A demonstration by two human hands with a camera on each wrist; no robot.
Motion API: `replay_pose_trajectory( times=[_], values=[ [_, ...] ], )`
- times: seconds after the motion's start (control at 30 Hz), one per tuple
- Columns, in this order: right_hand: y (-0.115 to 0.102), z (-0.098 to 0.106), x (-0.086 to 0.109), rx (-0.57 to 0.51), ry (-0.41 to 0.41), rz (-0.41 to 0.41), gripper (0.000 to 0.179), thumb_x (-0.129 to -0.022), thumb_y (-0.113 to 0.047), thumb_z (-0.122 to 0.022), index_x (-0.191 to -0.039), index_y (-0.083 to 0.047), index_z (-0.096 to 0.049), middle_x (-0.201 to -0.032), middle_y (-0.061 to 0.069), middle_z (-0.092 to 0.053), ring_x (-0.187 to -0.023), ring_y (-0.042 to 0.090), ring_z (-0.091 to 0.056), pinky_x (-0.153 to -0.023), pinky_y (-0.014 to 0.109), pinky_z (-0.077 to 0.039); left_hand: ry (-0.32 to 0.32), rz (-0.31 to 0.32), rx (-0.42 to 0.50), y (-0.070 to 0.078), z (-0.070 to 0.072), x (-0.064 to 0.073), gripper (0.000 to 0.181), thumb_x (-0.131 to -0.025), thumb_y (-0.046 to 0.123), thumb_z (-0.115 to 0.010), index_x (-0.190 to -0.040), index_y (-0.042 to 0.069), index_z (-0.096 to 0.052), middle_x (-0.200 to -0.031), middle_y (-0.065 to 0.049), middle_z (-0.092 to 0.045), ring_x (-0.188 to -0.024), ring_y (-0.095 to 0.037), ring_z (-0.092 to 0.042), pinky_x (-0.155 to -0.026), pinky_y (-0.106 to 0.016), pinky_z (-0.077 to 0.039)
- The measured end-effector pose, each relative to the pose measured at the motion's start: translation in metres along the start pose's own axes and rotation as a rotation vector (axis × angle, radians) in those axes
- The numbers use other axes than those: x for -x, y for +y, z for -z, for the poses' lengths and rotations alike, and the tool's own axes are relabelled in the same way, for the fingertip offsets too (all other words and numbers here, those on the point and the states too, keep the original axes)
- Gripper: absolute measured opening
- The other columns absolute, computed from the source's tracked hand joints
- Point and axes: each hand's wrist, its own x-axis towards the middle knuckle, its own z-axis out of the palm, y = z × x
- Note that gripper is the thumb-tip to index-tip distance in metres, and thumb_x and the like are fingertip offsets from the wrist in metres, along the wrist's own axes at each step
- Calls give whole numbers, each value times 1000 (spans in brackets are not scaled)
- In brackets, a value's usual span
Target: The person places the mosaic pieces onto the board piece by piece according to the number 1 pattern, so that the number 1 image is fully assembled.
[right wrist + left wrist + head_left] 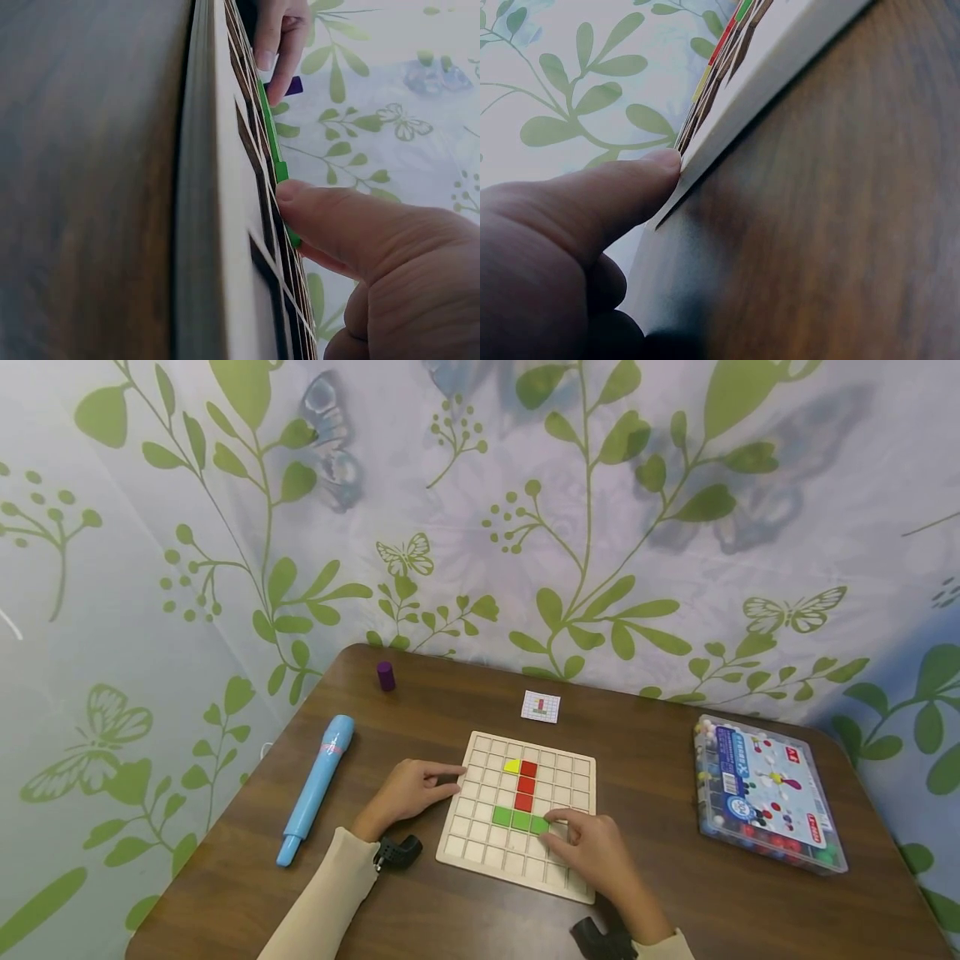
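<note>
A pale wooden grid board point(476, 852) lies on the table in the head view. Set in it are a yellow piece point(512, 767) with a curved side, a column of red squares point(526, 785) and a row of green squares point(502, 816). My right hand point(596, 852) pinches the green square point(282, 172) at the row's right end between thumb and index finger; it stands slightly raised in the right wrist view. At the board's left edge, my left hand point(408, 791) touches the rim with extended thumb and index finger. Its other fingers are partly hidden.
Behind the board lies a small pattern card point(541, 707). A purple cylinder point(386, 677) stands at the back left, and a light-blue microphone-shaped tube point(318, 785) lies left of my left hand. To the right sits a clear case point(772, 793) of coloured balls.
</note>
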Motion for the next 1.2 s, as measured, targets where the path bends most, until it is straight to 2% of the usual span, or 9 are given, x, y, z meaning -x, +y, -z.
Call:
replay_pose_trajectory(
  times=[0.33, 0.6, 0.87, 1.2],
  values=[
    [-1, 1, 0, -48, 8, -45, 22, -77, -22, -92, -96, -22, -80, -52, -17, -37, -49, -1, -30, -46, 22, -27, 5, -3, 5, -1, -1, 0, 32, -93, 34, -77, -125, 31, -76, -49, 15, -27, -46, -2, -21, -49, -23, -25],
    [0, 3, 2, -54, 18, -39, 21, -78, -22, -91, -96, -23, -80, -53, -17, -38, -50, -1, -31, -47, 23, -27, -6, -7, 11, 2, -1, -3, 32, -93, 34, -77, -125, 30, -76, -49, 14, -28, -46, -3, -21, -48, -23, -25],
    [0, 3, 6, -37, 23, -53, 21, -78, -22, -91, -96, -23, -80, -53, -18, -37, -51, -1, -31, -48, 23, -28, -27, -9, 16, 1, -4, -6, 32, -94, 34, -76, -126, 31, -75, -49, 14, -28, -46, -2, -21, -49, -22, -25],
    [-3, 4, 5, 12, -12, -81, 21, -80, -25, -89, -99, -21, -80, -53, -16, -38, -50, 0, -32, -48, 23, -29, -33, -10, 32, -1, -3, -6, 34, -93, 36, -77, -126, 30, -75, -49, 12, -30, -47, -2, -22, -49, -22, -25]
  ],
)
